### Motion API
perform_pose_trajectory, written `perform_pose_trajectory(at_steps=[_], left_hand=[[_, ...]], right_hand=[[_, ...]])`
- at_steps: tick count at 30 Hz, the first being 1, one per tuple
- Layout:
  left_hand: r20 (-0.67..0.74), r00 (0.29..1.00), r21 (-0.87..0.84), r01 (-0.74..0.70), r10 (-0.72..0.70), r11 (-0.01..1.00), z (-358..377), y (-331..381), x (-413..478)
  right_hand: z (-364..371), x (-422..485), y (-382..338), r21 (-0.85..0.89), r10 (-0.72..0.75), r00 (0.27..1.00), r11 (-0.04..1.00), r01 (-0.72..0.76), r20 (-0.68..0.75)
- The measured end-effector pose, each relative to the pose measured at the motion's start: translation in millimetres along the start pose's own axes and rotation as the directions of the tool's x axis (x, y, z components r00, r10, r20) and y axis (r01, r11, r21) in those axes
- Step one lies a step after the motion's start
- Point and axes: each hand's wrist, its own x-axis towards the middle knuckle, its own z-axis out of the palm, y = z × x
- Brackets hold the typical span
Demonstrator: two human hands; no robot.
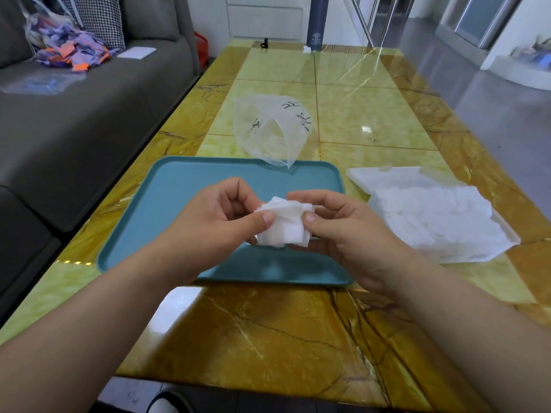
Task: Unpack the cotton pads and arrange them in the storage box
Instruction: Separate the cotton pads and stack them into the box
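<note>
Both hands hold a small stack of white square cotton pads [284, 223] above the teal tray [179, 204]. My left hand [220, 216] pinches the stack's left side with thumb and fingers. My right hand [337, 228] grips its right side. To the right, the clear storage box [489, 251] lies on the table with its lid [384, 174] open, and many white pads fill it loosely. Behind the tray sits the clear plastic bag [271, 129] with black print, open and crumpled; whether any pads are in it I cannot tell.
The yellow-brown marble table [268, 332] has a glossy top. A dark bottle [316, 22] stands at the far end with a small white scrap beside it. A grey sofa [74, 129] with a bag of coloured pieces runs along the left.
</note>
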Motion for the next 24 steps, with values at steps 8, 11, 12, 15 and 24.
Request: perform_pose_trajectory(at_steps=[8, 11, 12, 15, 24], left_hand=[[0.039, 0.999, -0.050, -0.003, 0.005, 0.999, -4, 6, 0], [0.024, 1.000, -0.007, 0.008, -0.008, 1.000, 5, 4, 0], [0.005, 1.000, 0.009, 0.008, -0.008, 1.000, 9, 2, 1], [-0.061, 0.998, 0.010, 0.004, -0.004, 1.000, 12, -4, 5], [-0.130, 0.992, 0.022, -0.002, 0.005, 1.000, 19, -9, 10]], right_hand=[[-2, 4, 5, -0.129, -0.018, 0.982, 0.992, -0.006, -0.187], [2, 3, 3, -0.064, 0.005, 0.991, 0.998, -0.014, -0.137], [4, 2, 2, -0.062, 0.001, 0.993, 0.998, -0.009, -0.121], [5, 0, 3, -0.063, -0.023, 0.994, 0.998, 0.017, -0.103], [6, 0, -1, -0.013, -0.029, 0.996, 1.000, 0.028, -0.085]])
